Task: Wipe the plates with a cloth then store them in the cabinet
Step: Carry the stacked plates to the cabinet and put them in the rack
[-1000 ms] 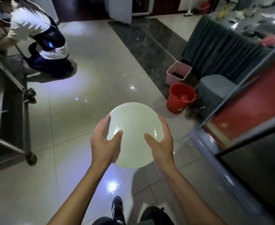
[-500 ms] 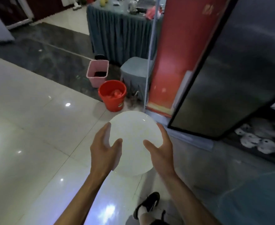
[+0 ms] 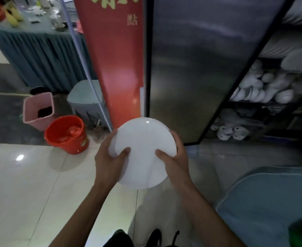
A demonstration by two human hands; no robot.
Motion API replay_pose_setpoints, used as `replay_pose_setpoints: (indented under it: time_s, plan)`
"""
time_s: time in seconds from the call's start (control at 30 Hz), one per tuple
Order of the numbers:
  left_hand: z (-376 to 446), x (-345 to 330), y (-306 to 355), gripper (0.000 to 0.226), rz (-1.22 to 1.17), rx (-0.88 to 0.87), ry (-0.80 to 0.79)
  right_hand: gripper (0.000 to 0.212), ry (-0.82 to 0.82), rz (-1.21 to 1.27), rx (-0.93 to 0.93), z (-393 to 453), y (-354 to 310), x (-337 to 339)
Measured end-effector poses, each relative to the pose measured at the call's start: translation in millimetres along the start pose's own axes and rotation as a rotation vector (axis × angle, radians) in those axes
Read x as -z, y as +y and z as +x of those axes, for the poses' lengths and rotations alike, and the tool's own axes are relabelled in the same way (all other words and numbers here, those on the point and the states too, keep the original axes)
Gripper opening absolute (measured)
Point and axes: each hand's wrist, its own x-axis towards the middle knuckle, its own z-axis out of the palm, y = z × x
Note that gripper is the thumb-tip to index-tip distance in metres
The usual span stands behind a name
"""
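— Where was the round white ceramic plate [image 3: 143,152]?
— In front of the open steel cabinet [image 3: 191,68], above the floor.
— The hands?
— Left hand [image 3: 109,161] and right hand [image 3: 176,161] gripped its opposite rims, thumbs on top.

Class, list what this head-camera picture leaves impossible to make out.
- Underside of the white plate: faces away, fingers of the left hand and right hand hidden beneath.
- Crockery on the cabinet shelves: blurred, dim, partly behind the steel door.
- Red banner lettering: cut by the top edge.

White plate [image 3: 143,148] in left hand [image 3: 109,163] & right hand [image 3: 175,161], beside open cabinet [image 3: 191,68].
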Motion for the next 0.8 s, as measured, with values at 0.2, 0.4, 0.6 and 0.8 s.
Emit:
replay_pose_setpoints:
  time_s: [0.2, 0.4, 0.6, 0.8]
  plan:
    - [63, -64, 22, 0.062, -0.047, -0.05, -0.133, 0.072, 0.172, -0.034, -0.014, 55, 3, 27]
    - [142, -132, 48, 0.062, -0.07, -0.114, -0.317, 0.072, 0.331, -0.087, 0.009, 123, -14, 44]
    - [202, -201, 75, 0.065, -0.075, -0.175, -0.499, 0.068, 0.518, -0.065, 0.009, 172, -23, 68]
    - [221, -284, 102, 0.065, -0.098, -0.145, -0.725, 0.069, 0.689, -0.026, -0.038, 200, -21, 116]
